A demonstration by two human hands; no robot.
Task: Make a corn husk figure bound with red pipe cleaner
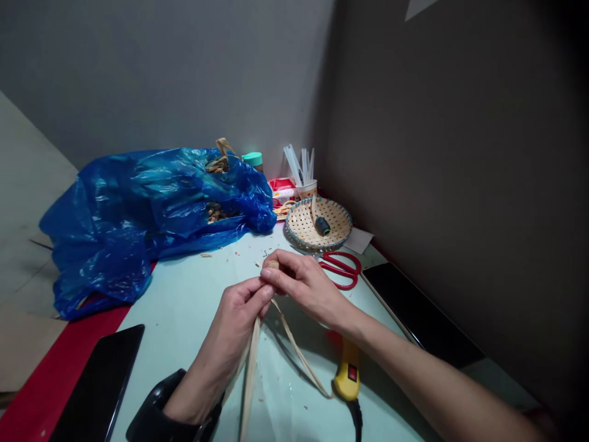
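Pale, flat strips of dried plant fibre (250,374) hang down from between my two hands over the table. My left hand (242,304) pinches them between thumb and fingers. Touching it at the fingertips, my right hand (306,282) is closed on the upper end of the strips, where a small folded bit shows above the thumb. One thin strand curves down to the right toward a yellow glue gun (347,374), which lies partly under my right forearm. Just beyond my right hand are red-handled scissors (343,270). My fingers hide how the strips are joined.
A blue plastic bag (175,196) with dried husks fills the back left. A woven basket (299,224) holding a dark thread spool (323,226) stands behind the scissors, near a cup of glue sticks (307,189). Dark flat devices lie left (99,387) and right (418,313). Walls close off the back and right.
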